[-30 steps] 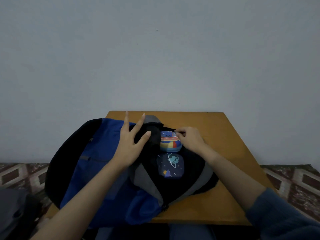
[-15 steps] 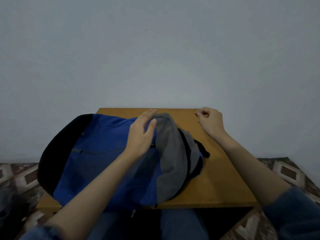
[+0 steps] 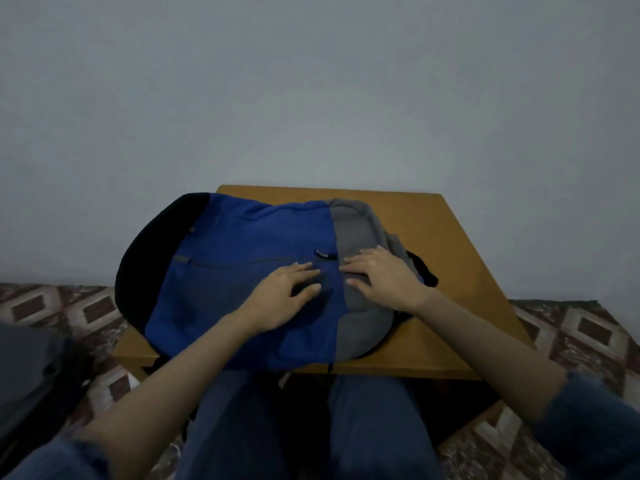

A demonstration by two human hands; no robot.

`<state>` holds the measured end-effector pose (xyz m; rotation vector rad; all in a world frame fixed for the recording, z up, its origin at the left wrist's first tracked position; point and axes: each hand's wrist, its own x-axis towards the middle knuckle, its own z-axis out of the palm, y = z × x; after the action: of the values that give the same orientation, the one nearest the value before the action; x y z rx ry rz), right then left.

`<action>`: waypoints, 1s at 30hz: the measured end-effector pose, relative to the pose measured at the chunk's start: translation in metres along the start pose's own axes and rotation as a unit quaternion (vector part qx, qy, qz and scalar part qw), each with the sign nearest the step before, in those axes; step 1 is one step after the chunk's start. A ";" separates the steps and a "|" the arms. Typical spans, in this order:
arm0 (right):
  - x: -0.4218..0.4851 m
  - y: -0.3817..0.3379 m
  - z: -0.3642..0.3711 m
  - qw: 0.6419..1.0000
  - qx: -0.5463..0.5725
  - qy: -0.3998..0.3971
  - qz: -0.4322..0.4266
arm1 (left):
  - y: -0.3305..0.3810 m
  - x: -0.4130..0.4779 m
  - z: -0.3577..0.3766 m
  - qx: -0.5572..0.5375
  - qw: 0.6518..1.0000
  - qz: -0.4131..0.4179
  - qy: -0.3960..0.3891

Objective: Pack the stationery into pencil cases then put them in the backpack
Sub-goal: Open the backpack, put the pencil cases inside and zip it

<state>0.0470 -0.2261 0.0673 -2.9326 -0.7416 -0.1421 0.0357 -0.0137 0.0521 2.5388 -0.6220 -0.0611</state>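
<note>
we see our bare left hand (image 3: 282, 299) and bare right hand (image 3: 384, 280), forearms uncovered, dark blue fabric sleeves (image 3: 599, 431) pushed up near the elbows, and blue denim trousers (image 3: 377, 431) on our legs.

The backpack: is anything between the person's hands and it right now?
Nothing visible. Both the left hand and the right hand lie flat, directly on the backpack, which rests closed on the table. No pencil cases show outside.
</note>
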 end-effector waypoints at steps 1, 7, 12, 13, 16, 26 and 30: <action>0.000 0.001 0.006 1.000 -0.001 -0.022 0.010 | -0.003 -0.010 0.002 0.001 1.000 0.014 -0.002; 0.000 -0.007 0.007 0.994 0.090 0.055 0.010 | 0.000 -0.041 0.036 0.167 0.975 0.128 -0.075; -0.027 -0.040 0.005 0.978 0.025 0.207 -0.016 | -0.009 -0.036 0.051 0.175 0.974 0.147 0.004; -0.036 -0.047 0.010 0.976 0.013 0.219 -0.021 | -0.005 -0.035 0.046 0.110 0.987 0.114 0.030; -0.060 -0.064 0.034 0.967 0.027 0.251 -0.024 | 0.003 -0.028 0.031 -0.040 0.998 0.006 0.041; -0.050 -0.086 0.047 0.978 0.024 0.153 0.138 | 0.009 -0.015 0.023 -0.151 0.984 -0.097 0.004; -0.034 -0.084 0.040 0.980 0.071 0.084 0.166 | 0.010 -0.013 0.022 -0.178 0.976 -0.124 -0.002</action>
<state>-0.0203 -0.1628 0.0306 -2.8129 -0.2219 -0.2875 0.0163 -0.0259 0.0375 2.2516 -0.2633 -0.2431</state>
